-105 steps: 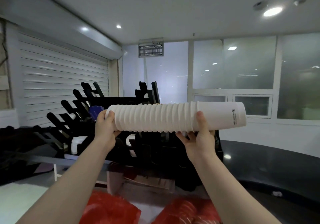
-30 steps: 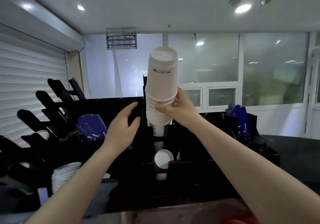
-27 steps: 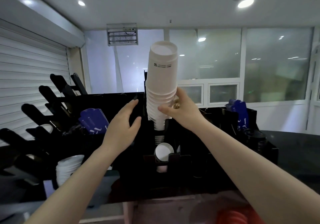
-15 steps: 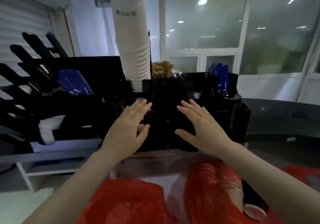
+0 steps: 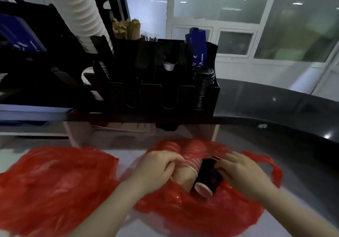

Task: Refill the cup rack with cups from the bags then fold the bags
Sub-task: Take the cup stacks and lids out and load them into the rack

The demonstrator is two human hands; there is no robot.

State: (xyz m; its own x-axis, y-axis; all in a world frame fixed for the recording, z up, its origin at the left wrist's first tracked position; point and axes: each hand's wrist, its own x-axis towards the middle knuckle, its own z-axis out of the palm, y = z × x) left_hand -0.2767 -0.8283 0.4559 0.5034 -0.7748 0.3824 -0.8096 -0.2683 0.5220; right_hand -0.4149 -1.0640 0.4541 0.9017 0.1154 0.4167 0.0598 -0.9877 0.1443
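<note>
Two grips: left hand (image 5: pixel 157 167) striped cups (image 5: pixel 191 164), right hand (image 5: pixel 240 170) dark cups (image 5: pixel 209 178).

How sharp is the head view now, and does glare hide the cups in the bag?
Head view: motion blur softens the left hand on the striped cups, the right hand on the dark cup, and the red bag. Head view: glare is only small spots on the dark counter, clear of the bag. Head view: rack interior is underexposed.

Red bags (image 5: pixel 55 181); black cup stack (image 5: pixel 209 177); white cups (image 5: pixel 80 7); black rack (image 5: pixel 161 82).
</note>
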